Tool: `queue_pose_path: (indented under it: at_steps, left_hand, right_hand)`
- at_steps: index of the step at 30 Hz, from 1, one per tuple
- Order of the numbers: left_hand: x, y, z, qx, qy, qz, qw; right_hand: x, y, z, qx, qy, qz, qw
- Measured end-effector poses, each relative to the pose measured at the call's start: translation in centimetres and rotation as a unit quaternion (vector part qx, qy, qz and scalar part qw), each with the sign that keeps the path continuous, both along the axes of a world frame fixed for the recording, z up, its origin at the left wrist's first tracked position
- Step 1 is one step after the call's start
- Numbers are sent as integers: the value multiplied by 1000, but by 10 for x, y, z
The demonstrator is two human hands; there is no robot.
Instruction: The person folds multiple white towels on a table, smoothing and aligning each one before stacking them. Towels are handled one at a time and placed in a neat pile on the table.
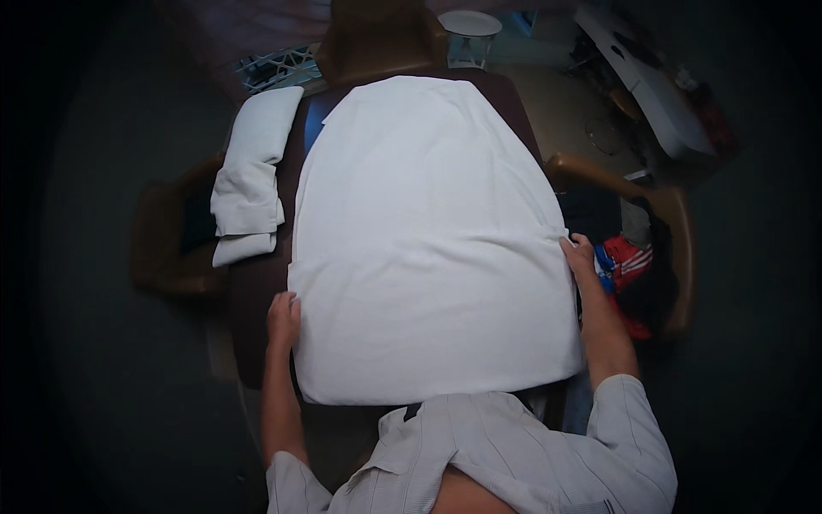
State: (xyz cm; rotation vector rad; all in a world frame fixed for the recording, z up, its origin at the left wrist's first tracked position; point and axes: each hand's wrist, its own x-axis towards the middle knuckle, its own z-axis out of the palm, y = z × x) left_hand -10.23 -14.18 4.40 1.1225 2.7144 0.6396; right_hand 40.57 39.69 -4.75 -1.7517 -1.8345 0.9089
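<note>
A large white cloth (428, 188) lies spread over the dark brown table (257, 330), with a few creases running across its middle. At the cloth's left edge, my left hand (283, 322) is closed with its fingertips on the border. My right hand (580, 255) pinches the right edge, a little farther from me than the left. The near end of the cloth reaches the table's front, close to my body.
Folded white cloths (248, 188) lie along the table's left side. Brown armchairs stand at the far end (381, 43), left (167, 231) and right (681, 248); clothes (629, 257) fill the right one. Beyond are a small round white table (470, 24) and a white counter (642, 86).
</note>
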Motion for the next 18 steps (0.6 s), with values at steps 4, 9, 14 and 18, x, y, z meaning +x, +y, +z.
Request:
queue_pose_path:
  at_steps: [4,9,14,18]
  left_hand:
    - [-32,63,-21,69,75,-65,993]
    - [-45,105,-26,-96,11,-54,994]
    - [-61,107,-26,-107,-34,-60,992]
    - [-64,105,-17,-33,-6,-56,998]
  right_hand:
    - [-13,13,13,-53,-6,51,997]
    - [-12,10,37,34,-113,79,990]
    - [-17,11,40,110,-91,67,987]
    - [-18,18,28,126,-69,28,989]
